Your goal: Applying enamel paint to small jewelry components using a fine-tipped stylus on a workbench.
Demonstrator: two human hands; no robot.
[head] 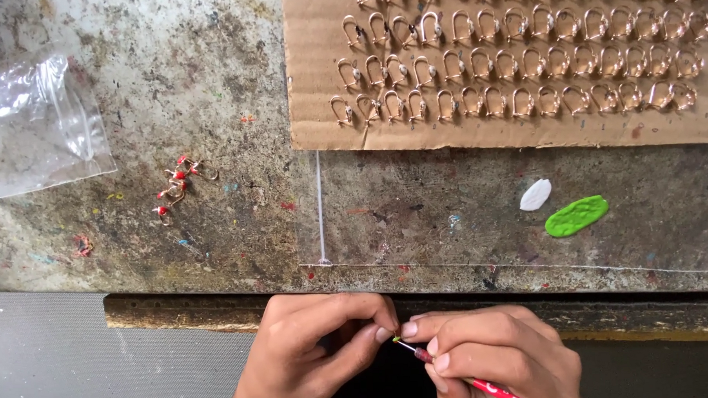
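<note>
Left hand pinches a tiny piece (too small to identify) at its fingertips; right hand grasps a red-handled tool, tip touching it, near the worn bench edge.

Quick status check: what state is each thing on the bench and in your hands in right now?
Left hand: fingertips pinched on a tiny piece.
Right hand: gripping red-handled tool, tip at the pinch.
Earring hooks on cardboard: stuck in rows.
Red-beaded hooks: loose pile.
Plastic bag: lying flat.
Green putty: flattened.
White putty: flattened.
</note>
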